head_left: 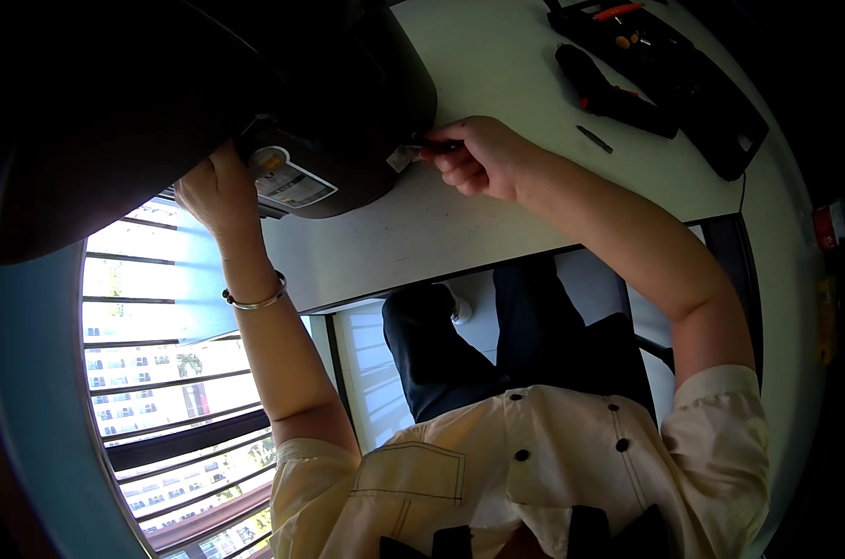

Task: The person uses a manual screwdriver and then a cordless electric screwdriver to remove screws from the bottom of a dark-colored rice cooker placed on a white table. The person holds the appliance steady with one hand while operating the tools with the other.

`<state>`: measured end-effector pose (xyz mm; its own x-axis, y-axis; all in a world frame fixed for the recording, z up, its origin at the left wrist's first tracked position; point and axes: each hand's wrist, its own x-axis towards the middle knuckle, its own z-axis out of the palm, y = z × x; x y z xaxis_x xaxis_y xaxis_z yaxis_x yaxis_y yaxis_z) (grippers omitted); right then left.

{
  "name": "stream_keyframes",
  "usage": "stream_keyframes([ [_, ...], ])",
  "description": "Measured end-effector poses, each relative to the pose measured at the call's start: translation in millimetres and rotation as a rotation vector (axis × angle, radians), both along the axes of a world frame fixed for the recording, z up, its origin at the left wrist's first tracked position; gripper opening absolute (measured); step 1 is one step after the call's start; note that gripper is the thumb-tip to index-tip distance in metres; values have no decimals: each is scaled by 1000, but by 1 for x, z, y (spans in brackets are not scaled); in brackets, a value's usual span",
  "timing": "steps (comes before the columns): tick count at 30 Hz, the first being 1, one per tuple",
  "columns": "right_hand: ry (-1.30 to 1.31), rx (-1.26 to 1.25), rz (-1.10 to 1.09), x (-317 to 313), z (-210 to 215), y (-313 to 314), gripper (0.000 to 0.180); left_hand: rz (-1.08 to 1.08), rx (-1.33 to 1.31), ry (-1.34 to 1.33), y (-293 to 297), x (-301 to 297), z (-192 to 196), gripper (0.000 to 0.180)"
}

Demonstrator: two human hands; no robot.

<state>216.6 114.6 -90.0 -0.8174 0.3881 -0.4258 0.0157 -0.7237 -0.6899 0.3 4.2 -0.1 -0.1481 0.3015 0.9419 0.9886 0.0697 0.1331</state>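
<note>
Reaching with bent elbow, the right hand [478, 160] clasps a dark tool [444, 145] at the right of the black appliance [367, 154]; the left hand [219, 196], arm straighter, is beside its label [297, 183], grip indiscernible.

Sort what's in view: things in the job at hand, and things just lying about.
In the job:
- black appliance, left hand at its side
- dark slim object, held by the right hand at the appliance

Lying about, though perhaps meant for the job:
- black-and-red power screwdriver
- loose bit
- open black case
</note>
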Motion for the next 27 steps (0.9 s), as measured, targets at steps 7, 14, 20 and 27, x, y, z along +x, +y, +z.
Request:
stream_keyframes([
  [7,-88,990,-177,-12,-22,-2,22,33,-71,-68,-2,-5,-2,32],
  [14,-87,2417,-387,-5,-37,11,15,17,-64,-70,-3,-3,-1,28],
  [20,-88,2587,-533,-6,-35,12,13,-35,-68,-55,-3,-9,-3,27],
  [27,-100,490,-60,-8,2,-6,25,-35,-86,-77,-5,-9,-5,29],
])
